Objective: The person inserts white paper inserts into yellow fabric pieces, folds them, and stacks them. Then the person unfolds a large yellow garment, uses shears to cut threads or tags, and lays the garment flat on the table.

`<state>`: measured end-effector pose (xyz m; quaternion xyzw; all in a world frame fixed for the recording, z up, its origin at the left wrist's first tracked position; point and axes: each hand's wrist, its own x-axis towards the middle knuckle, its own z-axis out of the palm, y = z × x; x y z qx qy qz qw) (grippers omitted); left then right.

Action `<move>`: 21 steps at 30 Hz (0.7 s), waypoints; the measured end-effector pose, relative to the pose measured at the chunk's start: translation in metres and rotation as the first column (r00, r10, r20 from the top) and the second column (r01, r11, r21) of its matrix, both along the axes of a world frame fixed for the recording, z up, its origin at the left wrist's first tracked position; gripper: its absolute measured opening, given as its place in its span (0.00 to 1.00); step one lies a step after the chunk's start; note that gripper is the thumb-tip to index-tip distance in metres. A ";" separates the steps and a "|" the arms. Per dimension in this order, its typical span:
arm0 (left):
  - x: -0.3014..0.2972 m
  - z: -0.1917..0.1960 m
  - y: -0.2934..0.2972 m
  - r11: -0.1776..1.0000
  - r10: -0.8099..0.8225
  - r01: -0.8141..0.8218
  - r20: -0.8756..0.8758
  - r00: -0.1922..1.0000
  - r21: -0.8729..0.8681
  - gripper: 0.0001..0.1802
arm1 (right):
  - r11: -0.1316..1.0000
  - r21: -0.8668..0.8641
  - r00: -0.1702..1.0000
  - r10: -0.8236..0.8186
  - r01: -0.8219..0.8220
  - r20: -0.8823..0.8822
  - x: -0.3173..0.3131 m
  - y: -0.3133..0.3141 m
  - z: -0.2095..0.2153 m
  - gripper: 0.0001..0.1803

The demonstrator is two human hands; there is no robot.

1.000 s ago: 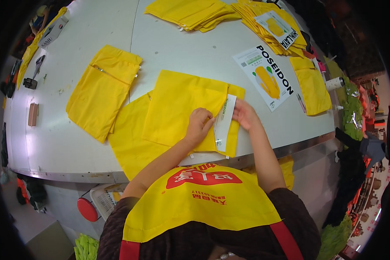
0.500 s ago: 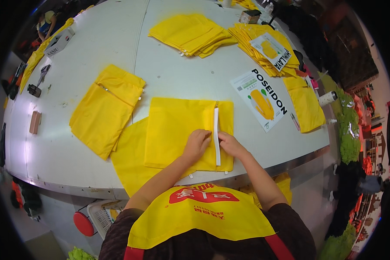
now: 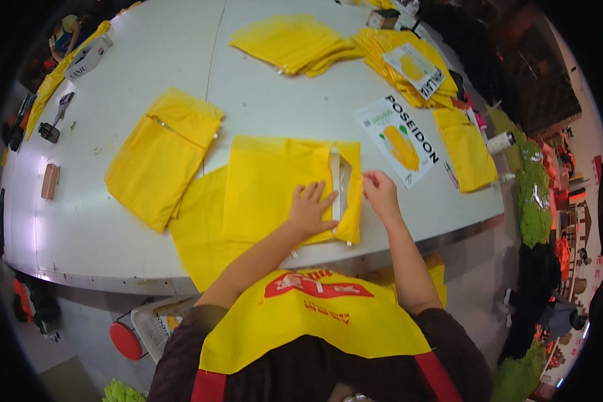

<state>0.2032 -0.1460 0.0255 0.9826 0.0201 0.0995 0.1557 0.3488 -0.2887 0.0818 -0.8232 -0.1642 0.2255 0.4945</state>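
Note:
A flat yellow fabric pouch (image 3: 268,181) lies before me at the table's near edge, with a lengthwise slit gaping near its right side. Along the slit's left side runs a white strip (image 3: 336,201), partly covered by my fingers. My left hand (image 3: 307,211) rests on the pouch with fingers spread, their tips at the strip. At the pouch's right edge my right hand (image 3: 382,194) is closed in a pinch on the fabric. Beneath the pouch, another yellow cloth piece (image 3: 197,224) sticks out to the left.
Another folded yellow piece (image 3: 161,161) lies to the left. Yellow stacks (image 3: 291,43) sit farther back. A printed sheet (image 3: 398,141) and a smaller yellow piece (image 3: 465,151) are at right. A small brown block (image 3: 50,181) lies far left. A red stool (image 3: 125,340) stands below the table.
My right hand has moved right, from the strip to the pouch's right edge, and the slit now gapes. My left hand has flattened out beside the strip. The view has shifted slightly.

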 end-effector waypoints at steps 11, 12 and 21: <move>-0.090 0.032 0.024 0.379 0.225 -0.430 -0.369 0.902 -0.819 0.21 | 0.991 -0.084 0.952 -0.121 0.101 -0.281 -0.052 -0.015 -0.040 0.33; -0.106 0.053 0.027 0.177 0.083 -0.559 -0.554 0.829 -0.810 0.24 | 0.965 0.164 0.863 -0.099 0.206 -0.496 -0.052 -0.018 -0.060 0.29; -0.124 0.093 0.037 -0.787 0.311 0.024 -0.363 0.878 -0.617 0.24 | 0.842 0.538 0.523 0.442 0.038 -0.729 -0.081 0.011 0.049 0.21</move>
